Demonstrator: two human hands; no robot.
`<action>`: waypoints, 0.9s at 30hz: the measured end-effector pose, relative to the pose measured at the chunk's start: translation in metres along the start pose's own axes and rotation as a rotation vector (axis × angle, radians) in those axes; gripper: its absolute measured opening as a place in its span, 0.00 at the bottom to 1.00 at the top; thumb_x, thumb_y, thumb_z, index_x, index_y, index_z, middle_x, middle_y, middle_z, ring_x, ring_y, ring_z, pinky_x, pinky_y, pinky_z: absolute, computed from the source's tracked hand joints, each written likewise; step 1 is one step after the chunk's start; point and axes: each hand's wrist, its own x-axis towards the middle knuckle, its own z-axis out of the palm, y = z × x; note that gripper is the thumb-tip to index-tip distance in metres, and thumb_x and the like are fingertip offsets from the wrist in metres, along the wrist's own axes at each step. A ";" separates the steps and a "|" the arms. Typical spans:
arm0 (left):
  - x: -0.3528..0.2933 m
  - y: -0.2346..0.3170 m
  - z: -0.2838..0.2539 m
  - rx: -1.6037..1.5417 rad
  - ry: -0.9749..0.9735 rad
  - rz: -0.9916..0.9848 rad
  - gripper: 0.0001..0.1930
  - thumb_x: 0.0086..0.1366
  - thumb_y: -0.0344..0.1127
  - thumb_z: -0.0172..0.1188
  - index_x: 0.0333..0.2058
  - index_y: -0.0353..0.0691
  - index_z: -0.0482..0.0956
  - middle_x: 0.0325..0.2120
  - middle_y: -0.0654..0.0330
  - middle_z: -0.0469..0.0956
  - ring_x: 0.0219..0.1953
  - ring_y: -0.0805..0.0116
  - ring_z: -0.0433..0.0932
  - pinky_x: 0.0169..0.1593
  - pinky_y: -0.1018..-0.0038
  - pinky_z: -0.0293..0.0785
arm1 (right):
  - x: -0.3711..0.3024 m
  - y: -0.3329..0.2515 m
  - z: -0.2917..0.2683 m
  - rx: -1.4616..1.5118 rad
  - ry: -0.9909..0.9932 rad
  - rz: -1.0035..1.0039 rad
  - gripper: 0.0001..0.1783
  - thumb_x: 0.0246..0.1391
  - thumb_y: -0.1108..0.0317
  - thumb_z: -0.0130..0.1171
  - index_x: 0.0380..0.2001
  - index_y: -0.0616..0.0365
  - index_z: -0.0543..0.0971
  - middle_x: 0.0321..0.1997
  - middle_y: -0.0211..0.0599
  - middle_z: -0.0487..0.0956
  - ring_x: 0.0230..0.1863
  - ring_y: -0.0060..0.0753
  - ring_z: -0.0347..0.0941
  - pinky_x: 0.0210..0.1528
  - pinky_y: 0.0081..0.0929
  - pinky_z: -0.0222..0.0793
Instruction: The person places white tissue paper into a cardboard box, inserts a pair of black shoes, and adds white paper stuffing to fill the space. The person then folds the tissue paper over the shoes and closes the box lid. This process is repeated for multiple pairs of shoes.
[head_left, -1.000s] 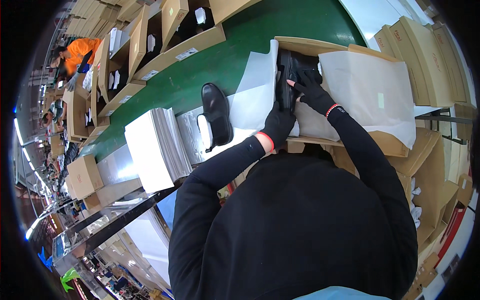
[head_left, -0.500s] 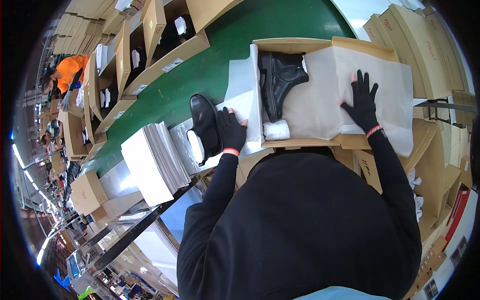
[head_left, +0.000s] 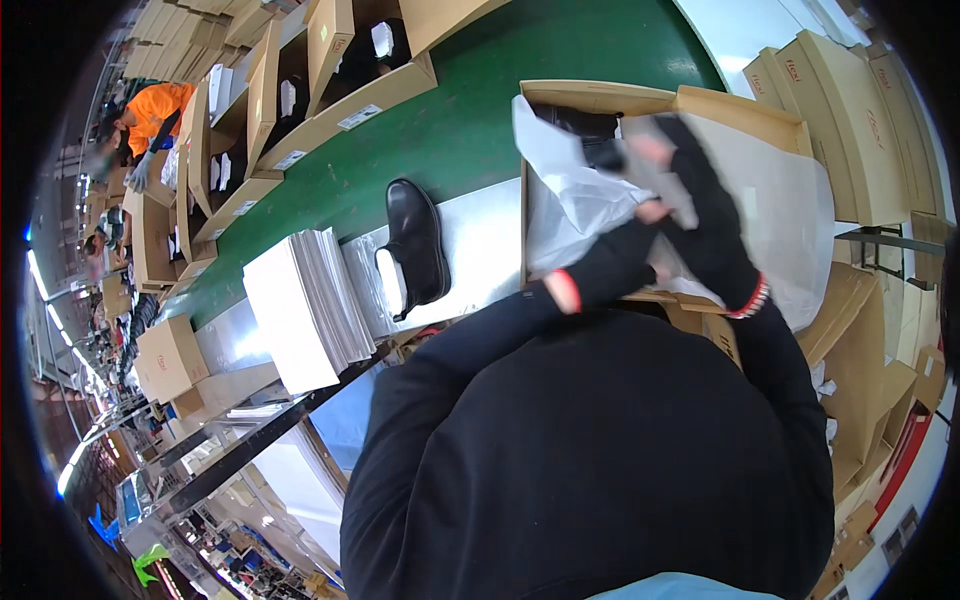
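At two o'clock in my view sits the open box on the desk; inside it, toward its ten o'clock corner, a black boot shows only in part beside white paper folded in from nine o'clock. I have the left hand over the box's seven o'clock edge and the right hand just beside it, toward three o'clock; both are blurred, so I cannot tell whether either grip is apart, together or clamped on the paper. The second boot lies at the box's nine o'clock, touched by neither hand, a stack of white sheets beyond it. I judge the step in hand to be covering the first boot; the next move, I think, calls for smoothing the paper over it.
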 end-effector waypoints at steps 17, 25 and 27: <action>-0.144 0.009 -0.220 0.384 0.681 -0.459 0.08 0.67 0.33 0.55 0.39 0.38 0.81 0.24 0.64 0.77 0.26 0.78 0.73 0.29 0.80 0.68 | 0.026 0.082 0.088 -0.704 -0.551 -0.143 0.61 0.25 0.49 0.75 0.66 0.48 0.57 0.68 0.47 0.59 0.70 0.55 0.48 0.70 0.64 0.30; -0.393 -0.022 -0.435 1.508 0.834 -1.386 0.43 0.51 0.55 0.67 0.58 0.33 0.63 0.56 0.44 0.66 0.58 0.43 0.65 0.56 0.53 0.65 | -0.012 0.069 0.069 -1.106 -0.758 0.286 0.67 0.22 0.53 0.77 0.68 0.55 0.51 0.74 0.47 0.42 0.75 0.54 0.31 0.67 0.69 0.33; -0.406 -0.021 -0.443 1.271 0.662 -1.816 0.52 0.46 0.65 0.66 0.60 0.32 0.60 0.58 0.42 0.65 0.60 0.39 0.63 0.59 0.51 0.63 | -0.026 0.068 0.068 -1.025 -0.715 0.232 0.66 0.25 0.53 0.76 0.68 0.55 0.51 0.74 0.48 0.43 0.75 0.54 0.32 0.67 0.69 0.34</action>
